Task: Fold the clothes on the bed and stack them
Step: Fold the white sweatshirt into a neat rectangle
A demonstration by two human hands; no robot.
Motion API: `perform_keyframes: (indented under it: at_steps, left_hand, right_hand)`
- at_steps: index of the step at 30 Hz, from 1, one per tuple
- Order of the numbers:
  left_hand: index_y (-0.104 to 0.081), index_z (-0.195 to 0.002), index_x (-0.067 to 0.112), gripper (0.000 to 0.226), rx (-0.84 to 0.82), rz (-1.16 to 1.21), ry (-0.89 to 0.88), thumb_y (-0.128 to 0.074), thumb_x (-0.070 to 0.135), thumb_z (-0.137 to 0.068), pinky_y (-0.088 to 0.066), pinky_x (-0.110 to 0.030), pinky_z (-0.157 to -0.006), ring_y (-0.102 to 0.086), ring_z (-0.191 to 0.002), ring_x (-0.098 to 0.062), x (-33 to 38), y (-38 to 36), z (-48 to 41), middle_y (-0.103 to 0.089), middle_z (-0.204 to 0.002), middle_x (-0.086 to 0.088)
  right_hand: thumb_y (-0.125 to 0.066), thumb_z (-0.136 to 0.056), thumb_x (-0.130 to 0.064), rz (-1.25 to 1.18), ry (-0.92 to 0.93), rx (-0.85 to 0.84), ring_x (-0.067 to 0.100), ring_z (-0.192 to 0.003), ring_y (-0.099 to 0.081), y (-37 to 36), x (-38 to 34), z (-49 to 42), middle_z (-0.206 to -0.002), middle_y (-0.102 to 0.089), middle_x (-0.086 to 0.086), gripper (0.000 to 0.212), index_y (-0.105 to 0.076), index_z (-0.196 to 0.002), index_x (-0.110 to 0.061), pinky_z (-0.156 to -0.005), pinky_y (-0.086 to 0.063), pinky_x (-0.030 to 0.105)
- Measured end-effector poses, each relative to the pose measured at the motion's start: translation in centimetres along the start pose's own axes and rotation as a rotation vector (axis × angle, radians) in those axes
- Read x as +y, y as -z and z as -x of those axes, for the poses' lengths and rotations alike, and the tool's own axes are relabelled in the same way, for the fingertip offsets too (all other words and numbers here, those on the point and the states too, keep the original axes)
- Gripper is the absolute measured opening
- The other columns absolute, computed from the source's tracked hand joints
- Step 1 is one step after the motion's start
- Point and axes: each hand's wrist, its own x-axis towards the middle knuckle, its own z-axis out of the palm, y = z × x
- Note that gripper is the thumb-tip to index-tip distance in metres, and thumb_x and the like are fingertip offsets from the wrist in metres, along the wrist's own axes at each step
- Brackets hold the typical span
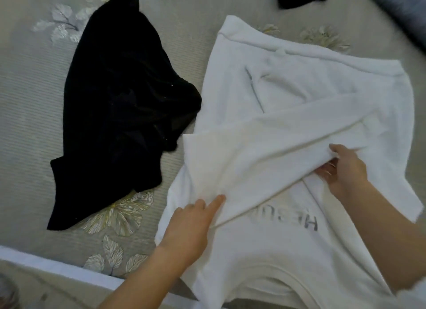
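Mid-fold on the white shirt, lying near right on the bed: left hand pins the crease with a straight forefinger, right hand pinches the flap, which likely next wants laying flat.

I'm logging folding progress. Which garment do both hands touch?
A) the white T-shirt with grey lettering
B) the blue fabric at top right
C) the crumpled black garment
A: the left hand presses and the right hand pinches a folded flap of the white T-shirt with grey lettering; the crumpled black garment lies untouched.
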Motion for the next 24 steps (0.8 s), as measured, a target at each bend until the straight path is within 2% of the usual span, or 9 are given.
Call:
perform_keyframes:
  at_steps: [5, 8, 11, 16, 18, 19, 21, 23, 24]
  left_hand:
    - [0.004, -0.146, 0.05, 0.089, -0.01, 0.007, 0.061, -0.038, 0.002, -0.084, -0.032, -0.027, -0.064, -0.055, -0.089, -0.021, -0.5, 0.4, 0.1, -0.042, -0.102, 0.006]
    - [0.02, -0.135, 0.059, 0.096, -0.087, -0.091, 0.039, -0.039, 0.002, -0.084, -0.029, -0.026, -0.056, -0.042, -0.069, -0.018, 0.0, 1.6, 0.2, -0.035, -0.092, 0.008]
    - [0.025, -0.131, 0.06, 0.098, -0.157, -0.153, 0.009, -0.037, 0.001, -0.083, -0.024, -0.024, -0.048, -0.033, -0.058, -0.013, 0.4, 2.4, 0.0, -0.035, -0.088, 0.007]
    - [0.018, -0.137, 0.058, 0.094, -0.349, -0.205, -0.003, -0.04, 0.008, -0.083, -0.027, -0.022, -0.05, -0.041, -0.071, -0.017, 0.7, 2.2, -0.1, -0.039, -0.096, 0.006]
    - [-0.004, -0.142, 0.058, 0.083, -0.371, -0.069, 0.036, -0.046, 0.019, -0.082, -0.033, -0.021, -0.055, -0.048, -0.079, -0.012, 0.7, 1.9, -0.6, -0.046, -0.093, 0.013]
    - [-0.027, -0.14, 0.054, 0.068, -0.282, 0.034, 0.052, -0.046, 0.025, -0.081, -0.034, -0.02, -0.058, -0.051, -0.084, -0.009, 0.9, 1.9, -0.9, -0.049, -0.091, 0.015]
    - [-0.057, -0.124, 0.036, 0.044, 0.091, 0.139, 0.0, -0.043, 0.034, -0.082, -0.04, -0.022, -0.066, -0.053, -0.096, -0.009, 1.4, 1.4, -1.4, -0.053, -0.097, 0.015]
    - [-0.056, -0.128, 0.022, 0.048, 0.378, 0.068, -0.073, -0.038, 0.036, -0.086, -0.05, -0.033, -0.084, -0.045, -0.116, -0.016, 2.1, 0.7, -2.3, -0.052, -0.123, 0.002]
    - [-0.048, -0.136, 0.019, 0.053, 0.413, 0.017, -0.074, -0.035, 0.039, -0.089, -0.043, -0.041, -0.099, -0.035, -0.129, -0.023, 2.5, 0.4, -2.9, -0.043, -0.139, -0.007]
  right_hand:
    - [-0.065, -0.087, -0.014, -0.116, -0.088, -0.094, 0.016, -0.077, -0.065, -0.4, -1.6, -2.5, -0.102, -0.066, 0.009, 0.033, -0.057, -0.118, -0.009, -0.053, -0.056, 0.026]
    - [-0.062, -0.081, -0.001, -0.182, 0.145, -0.028, 0.018, -0.092, -0.065, -0.1, -4.4, -3.2, -0.119, -0.064, 0.005, 0.057, -0.05, -0.134, -0.019, -0.063, -0.058, 0.028]
    - [-0.057, -0.078, 0.004, -0.088, 0.356, -0.062, 0.015, -0.095, -0.063, 2.0, -5.3, -3.0, -0.118, -0.063, -0.004, 0.062, -0.052, -0.131, -0.028, -0.071, -0.059, 0.029]
    - [-0.056, -0.081, -0.002, 0.171, 0.043, 0.162, 0.017, -0.065, -0.063, 6.6, -0.7, -5.7, -0.113, -0.058, 0.015, 0.055, -0.039, -0.131, -0.017, -0.047, -0.052, 0.024]
    - [-0.059, -0.081, -0.007, 0.316, 0.102, 0.294, 0.028, -0.098, -0.062, 7.1, 0.1, -6.5, -0.127, -0.049, 0.018, 0.07, -0.026, -0.142, -0.014, -0.08, -0.055, 0.03]
    - [-0.061, -0.08, -0.008, 0.447, 0.198, 0.352, 0.032, -0.118, -0.05, 7.0, 0.1, -6.3, -0.138, -0.041, 0.017, 0.076, -0.023, -0.145, -0.012, -0.099, -0.045, 0.035]
    - [-0.063, -0.08, -0.009, 0.73, 0.452, 0.385, 0.032, -0.132, -0.03, 6.1, -0.2, -5.4, -0.145, -0.029, 0.015, 0.075, -0.026, -0.144, -0.011, -0.108, -0.026, 0.042]
    - [-0.061, -0.084, -0.013, 0.958, 0.709, 0.235, 0.031, -0.131, -0.028, 4.7, -0.4, -4.8, -0.143, -0.03, 0.014, 0.059, -0.036, -0.138, -0.01, -0.106, -0.023, 0.042]
    - [-0.058, -0.088, -0.017, 1.053, 0.772, 0.119, 0.031, -0.131, -0.029, 4.1, -0.5, -5.0, -0.144, -0.032, 0.014, 0.054, -0.039, -0.137, -0.01, -0.105, -0.023, 0.041]
